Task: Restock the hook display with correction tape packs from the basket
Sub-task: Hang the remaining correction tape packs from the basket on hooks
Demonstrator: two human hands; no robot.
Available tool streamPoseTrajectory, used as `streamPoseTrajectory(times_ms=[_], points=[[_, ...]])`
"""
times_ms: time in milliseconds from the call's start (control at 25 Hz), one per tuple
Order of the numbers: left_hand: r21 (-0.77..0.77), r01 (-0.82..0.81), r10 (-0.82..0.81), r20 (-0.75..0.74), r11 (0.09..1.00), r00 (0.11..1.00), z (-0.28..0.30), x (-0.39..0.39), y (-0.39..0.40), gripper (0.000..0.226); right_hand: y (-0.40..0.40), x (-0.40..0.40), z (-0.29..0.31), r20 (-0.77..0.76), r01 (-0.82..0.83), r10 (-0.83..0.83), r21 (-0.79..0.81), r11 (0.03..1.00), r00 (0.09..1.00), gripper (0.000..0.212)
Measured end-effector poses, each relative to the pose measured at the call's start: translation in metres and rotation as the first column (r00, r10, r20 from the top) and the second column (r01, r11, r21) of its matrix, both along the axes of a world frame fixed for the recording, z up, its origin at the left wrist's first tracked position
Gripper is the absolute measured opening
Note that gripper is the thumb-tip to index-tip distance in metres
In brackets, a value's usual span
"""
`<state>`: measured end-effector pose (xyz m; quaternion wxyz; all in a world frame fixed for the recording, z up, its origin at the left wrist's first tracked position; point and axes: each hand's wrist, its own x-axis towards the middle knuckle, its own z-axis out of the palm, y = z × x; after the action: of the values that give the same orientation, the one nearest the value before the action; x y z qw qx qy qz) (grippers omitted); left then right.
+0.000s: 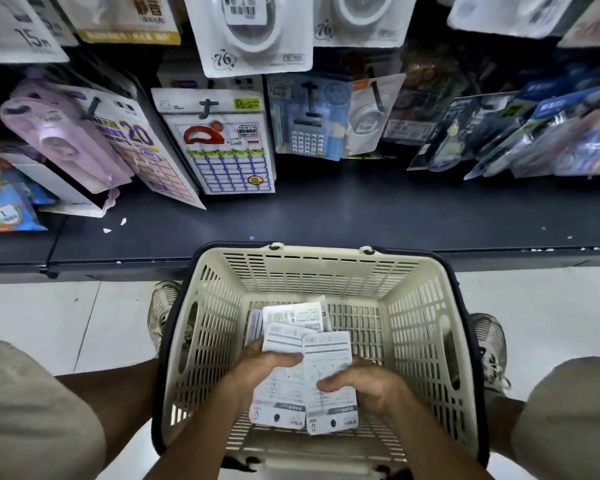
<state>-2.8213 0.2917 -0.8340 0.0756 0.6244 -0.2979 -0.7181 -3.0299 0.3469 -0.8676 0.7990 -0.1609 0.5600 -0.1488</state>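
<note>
A cream plastic basket [413,327] stands on the floor between my feet. Both hands are inside it. My left hand [257,372] grips one white correction tape pack [281,393], printed back side up. My right hand [364,382] grips a second correction tape pack [326,355] beside it, thumb across its face. Several more white packs [293,315] lie on the basket floor just beyond my fingers. Above, the hook display carries hanging correction tape packs [253,32] with round white tape cases.
A dark shelf ledge [361,216] runs below the hanging goods. Label sheets [222,147], a blue calculator pack [307,123] and a purple case [59,133] hang on hooks. My shoes [161,306] flank the basket on the pale tiled floor [49,313].
</note>
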Motion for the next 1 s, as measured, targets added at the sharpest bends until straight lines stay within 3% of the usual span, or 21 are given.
streamPoseTrajectory(times_ms=[200,360,560,680,800,920,1000], points=[[-0.007,-0.061,0.060,-0.130,0.998,0.990,0.032,-0.013,-0.014,0.057,-0.016,-0.015,0.045,-0.008,-0.051,0.050,-0.133,0.990,0.999,0.042],[-0.180,-0.152,0.123,-0.159,0.972,0.980,0.077,-0.027,-0.023,0.042,-0.032,-0.033,0.105,-0.174,0.015,-0.070,-0.299,0.954,0.982,0.038],[-0.304,-0.072,0.000,-0.230,0.950,0.973,0.155,-0.034,-0.029,0.039,-0.050,-0.070,0.219,-0.459,-0.288,0.037,-0.490,0.823,0.887,0.025],[-0.409,-0.079,-0.043,-0.279,0.909,0.959,0.215,-0.040,-0.050,0.037,-0.067,-0.092,0.311,-0.493,-0.299,-0.119,-0.684,0.665,0.862,0.026],[-0.513,0.075,-0.236,-0.256,0.855,0.937,0.285,-0.051,-0.071,0.036,-0.079,-0.107,0.403,-0.503,-0.411,-0.301,-0.854,0.319,0.810,0.035],[-0.605,0.204,-0.377,-0.173,0.770,0.910,0.342,-0.056,-0.085,0.033,-0.084,-0.122,0.445,-0.556,-0.671,-0.587,-0.741,0.028,0.588,0.042],[-0.630,0.198,-0.386,-0.175,0.751,0.906,0.363,-0.051,-0.091,0.038,-0.085,-0.132,0.438,-0.420,-0.783,-0.815,-0.619,-0.066,0.400,0.046]])
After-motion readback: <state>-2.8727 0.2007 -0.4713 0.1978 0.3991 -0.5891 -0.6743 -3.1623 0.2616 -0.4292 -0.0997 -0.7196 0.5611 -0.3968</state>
